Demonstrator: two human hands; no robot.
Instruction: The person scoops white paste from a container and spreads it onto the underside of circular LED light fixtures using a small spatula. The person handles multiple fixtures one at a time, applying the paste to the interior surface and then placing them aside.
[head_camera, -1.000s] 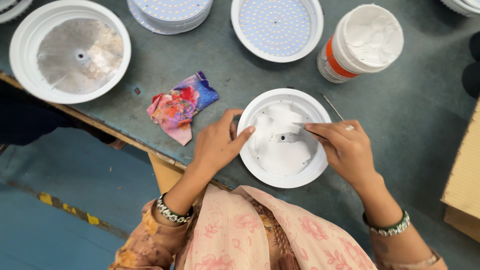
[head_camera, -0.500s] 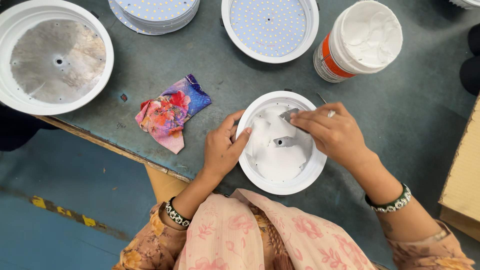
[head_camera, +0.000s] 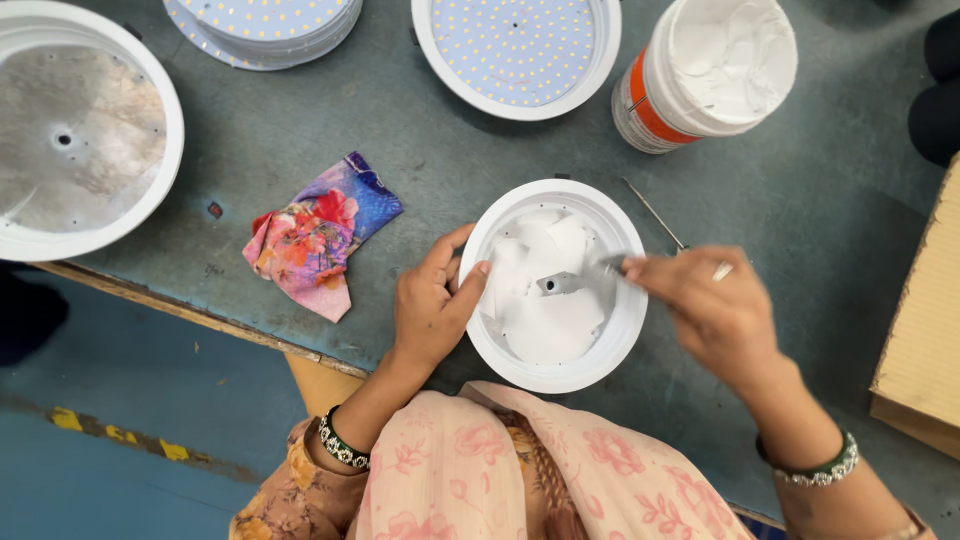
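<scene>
A round white lamp housing (head_camera: 553, 368) lies on the grey-green table in front of me, its inside smeared with white paste. My left hand (head_camera: 432, 304) grips its left rim, thumb over the edge. My right hand (head_camera: 706, 304), blurred, holds a thin metal spreading tool (head_camera: 610, 264) whose tip is inside the housing, on the paste. A white tub of paste (head_camera: 706, 70) with an orange band stands open at the back right.
A crumpled colourful cloth (head_camera: 315, 236) lies left of the housing. A large housing with a bare metal base (head_camera: 75, 140) sits far left. Two white LED discs (head_camera: 517, 50) (head_camera: 262, 25) lie at the back. A cardboard box (head_camera: 925, 320) stands at the right edge.
My right hand has swept the tool back and forth across the inside of the housing, spreading paste. My left hand stays on the rim. The camera has moved closer.
</scene>
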